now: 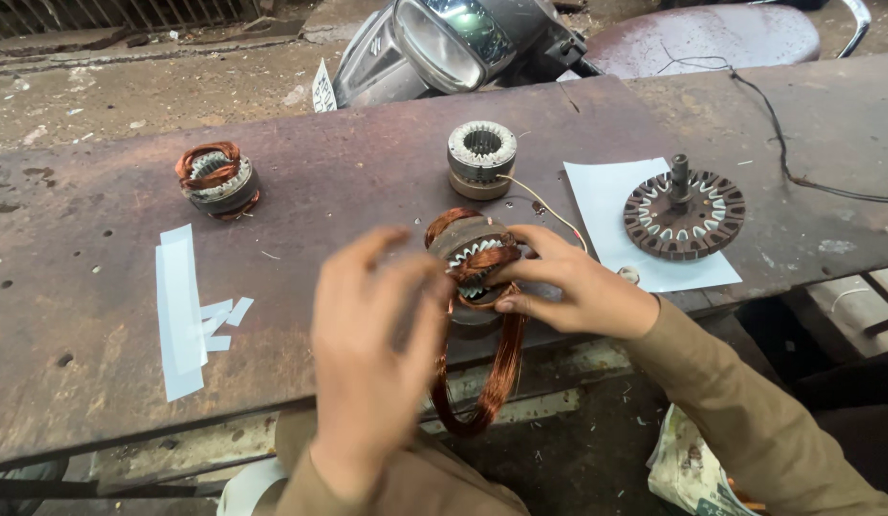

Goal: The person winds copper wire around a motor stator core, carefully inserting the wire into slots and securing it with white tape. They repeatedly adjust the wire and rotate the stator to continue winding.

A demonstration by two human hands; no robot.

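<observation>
- So the thing in hand is a small motor stator point(471, 256): a round stack of dark steel plates with pale slot liners showing as a toothed ring inside, and reddish copper wire packed over its top and lower edge.
- It sits at the near edge of the rusty metal bench point(368, 172), tipped up so its open bore faces roughly toward the camera. It's a short ring, so there's no real long axis, just the bore axis pointing up and back at us.
- A long loop of copper winding point(492, 382) hangs off the stator, running straight down past the bench edge. That loop's long axis is pretty much vertical in the view.
- Right hand point(573, 287) is on the stator's right side, thumb and fingertips pinched closed on the wire at its rim.
- Left hand point(377, 354) is just left of the stator and blurred, fingers curled partway with tips near the coil. Can't tell if it's actually gripping anything.
- Behind the stator: a bare stator core point(481, 158) with a thin wire lead, standing flat.
- Far left of the stator: another wound stator point(216, 178), plus white paper strips point(186, 311) nearer the edge.
- Right of the stator: a flat slotted rotor disc point(684, 212) with an upright shaft, on a white paper sheet point(606, 191).
</observation>
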